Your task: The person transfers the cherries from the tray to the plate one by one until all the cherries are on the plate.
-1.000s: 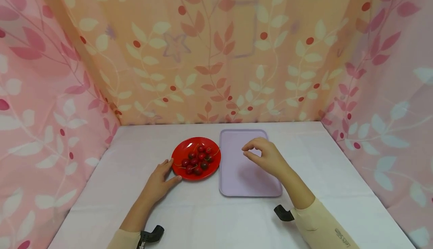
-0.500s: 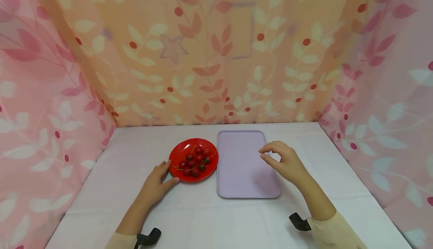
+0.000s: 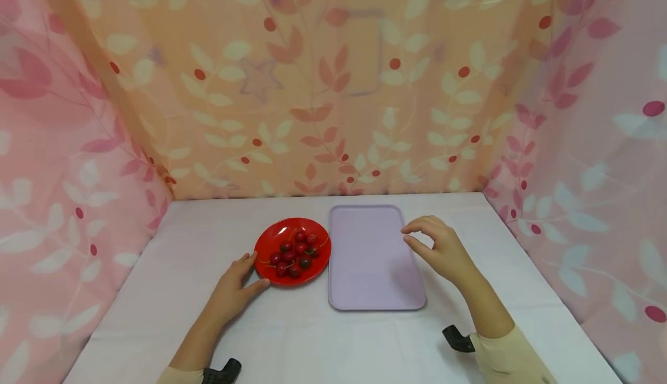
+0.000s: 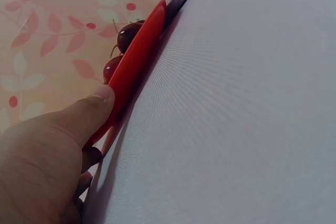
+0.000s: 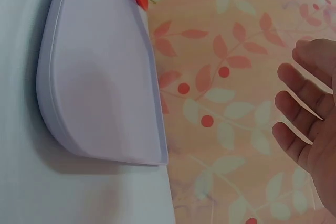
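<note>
A red plate (image 3: 293, 226) stands on the white-covered table with several dark red cherries (image 3: 289, 256) heaped on it, some with green stems. My left hand (image 3: 231, 291) holds the plate's near left edge, thumb and fingers spread along the rim. In the left wrist view the thumb (image 4: 92, 109) lies against the rim, and the other fingers are partly hidden below it. To the plate's right lies a bare lilac tray (image 3: 372, 262). My right hand (image 3: 440, 248) hovers over the tray's right edge, fingers bent, with a gap between thumb and forefinger and nothing held.
White cloth (image 3: 312, 343) covers the table. A flowered orange curtain (image 3: 333, 83) rises along its back edge, and pink flowered curtains (image 3: 583, 198) flank both sides. The plate's right rim sits close against the tray's left edge.
My right hand has moved right, from above the tray's middle to its right edge. The left hand stays at the plate. The whole view has shifted slightly.
</note>
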`<state>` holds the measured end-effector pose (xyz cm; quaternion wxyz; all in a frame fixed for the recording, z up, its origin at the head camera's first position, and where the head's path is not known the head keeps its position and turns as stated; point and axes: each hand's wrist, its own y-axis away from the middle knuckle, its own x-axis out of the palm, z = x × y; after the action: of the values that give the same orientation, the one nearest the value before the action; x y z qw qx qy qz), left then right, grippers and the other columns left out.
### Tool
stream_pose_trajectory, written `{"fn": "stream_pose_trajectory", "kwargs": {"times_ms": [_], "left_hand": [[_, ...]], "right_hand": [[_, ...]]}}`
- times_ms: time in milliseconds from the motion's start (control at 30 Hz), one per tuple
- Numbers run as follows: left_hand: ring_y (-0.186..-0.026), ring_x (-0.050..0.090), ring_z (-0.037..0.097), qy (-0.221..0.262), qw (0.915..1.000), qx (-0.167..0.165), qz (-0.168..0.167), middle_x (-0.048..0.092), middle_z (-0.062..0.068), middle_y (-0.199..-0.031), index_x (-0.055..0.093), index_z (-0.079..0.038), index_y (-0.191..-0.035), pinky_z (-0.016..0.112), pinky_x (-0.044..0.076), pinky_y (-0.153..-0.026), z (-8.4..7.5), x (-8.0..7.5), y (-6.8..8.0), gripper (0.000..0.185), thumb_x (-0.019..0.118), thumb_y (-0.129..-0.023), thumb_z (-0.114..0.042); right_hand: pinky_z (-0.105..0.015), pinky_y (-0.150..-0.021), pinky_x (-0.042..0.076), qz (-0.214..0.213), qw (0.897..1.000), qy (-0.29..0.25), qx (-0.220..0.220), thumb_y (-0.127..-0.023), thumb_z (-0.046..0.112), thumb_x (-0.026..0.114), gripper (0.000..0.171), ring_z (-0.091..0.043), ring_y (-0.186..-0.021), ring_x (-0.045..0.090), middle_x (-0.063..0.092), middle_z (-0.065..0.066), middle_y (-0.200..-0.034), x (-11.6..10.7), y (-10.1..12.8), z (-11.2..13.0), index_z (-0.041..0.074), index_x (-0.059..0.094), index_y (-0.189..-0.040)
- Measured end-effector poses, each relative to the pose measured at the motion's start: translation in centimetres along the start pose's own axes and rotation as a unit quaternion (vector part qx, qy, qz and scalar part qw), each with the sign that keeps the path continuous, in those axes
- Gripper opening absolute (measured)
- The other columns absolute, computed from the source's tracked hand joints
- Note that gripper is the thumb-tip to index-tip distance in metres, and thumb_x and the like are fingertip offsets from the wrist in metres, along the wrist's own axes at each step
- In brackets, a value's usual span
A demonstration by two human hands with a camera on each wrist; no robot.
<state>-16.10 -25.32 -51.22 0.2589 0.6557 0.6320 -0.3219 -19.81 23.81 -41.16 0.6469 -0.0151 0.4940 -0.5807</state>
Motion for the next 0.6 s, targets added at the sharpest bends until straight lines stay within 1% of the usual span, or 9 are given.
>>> {"fn": "stream_pose_trajectory", "kwargs": {"times_ms": [100,167,267,333,433,600], "left_hand": [[-0.150,0.025,0.053,0.004,0.9999,0.011,0.008,0.036,0.020,-0.163,0.038,-0.013,-0.160,0.072,0.028,-0.114,0.0,0.3,-0.1,0.090,0.071,-0.090,-0.059],[-0.150,0.027,0.052,0.001,0.9999,0.014,0.004,0.038,0.019,-0.162,0.038,-0.015,-0.160,0.072,0.028,-0.114,-0.1,0.3,-0.2,0.089,0.070,-0.090,-0.060],[-0.150,0.031,0.048,-0.004,0.9998,0.022,-0.002,0.039,0.016,-0.162,0.038,-0.018,-0.160,0.070,0.029,-0.115,0.0,0.0,-0.3,0.086,0.070,-0.091,-0.058],[-0.149,0.034,0.044,-0.003,0.9996,0.028,-0.006,0.041,0.014,-0.162,0.038,-0.019,-0.160,0.069,0.031,-0.115,0.1,-0.3,-0.4,0.083,0.070,-0.092,-0.056],[-0.149,0.037,0.041,-0.004,0.9993,0.036,-0.007,0.042,0.012,-0.161,0.038,-0.017,-0.160,0.066,0.034,-0.115,0.5,-0.7,-0.4,0.082,0.069,-0.094,-0.054],[-0.148,0.040,0.040,0.002,0.9993,0.034,-0.012,0.046,0.010,-0.159,0.039,-0.013,-0.159,0.063,0.037,-0.114,1.0,-1.1,-0.3,0.081,0.068,-0.095,-0.053]], "right_hand": [[-0.015,-0.097,0.044,-0.002,1.000,0.017,0.006,-0.087,0.008,0.081,0.024,-0.012,-0.109,0.061,0.071,0.008,-0.107,-0.3,0.5,-0.3,0.024,0.075,-0.104],[-0.017,-0.097,0.044,0.004,1.000,0.030,0.005,-0.088,0.010,0.081,0.022,-0.012,-0.110,0.061,0.071,0.008,-0.108,-0.4,0.7,-0.4,0.023,0.075,-0.105],[-0.020,-0.097,0.044,0.012,0.999,0.048,0.002,-0.089,0.012,0.080,0.020,-0.014,-0.110,0.061,0.071,0.008,-0.109,-0.6,1.0,-0.6,0.020,0.076,-0.106],[-0.022,-0.098,0.045,0.009,0.998,0.057,-0.002,-0.089,0.012,0.080,0.019,-0.015,-0.110,0.062,0.071,0.007,-0.109,-0.6,1.0,-0.8,0.018,0.076,-0.106],[-0.022,-0.098,0.045,0.000,0.998,0.066,0.002,-0.088,0.011,0.080,0.020,-0.014,-0.110,0.061,0.072,0.007,-0.109,-0.8,1.1,-1.0,0.018,0.076,-0.106],[-0.026,-0.097,0.046,-0.006,0.996,0.084,0.003,-0.088,0.010,0.080,0.022,-0.014,-0.110,0.062,0.072,0.007,-0.109,-1.3,1.4,-1.8,0.019,0.076,-0.107]]}}
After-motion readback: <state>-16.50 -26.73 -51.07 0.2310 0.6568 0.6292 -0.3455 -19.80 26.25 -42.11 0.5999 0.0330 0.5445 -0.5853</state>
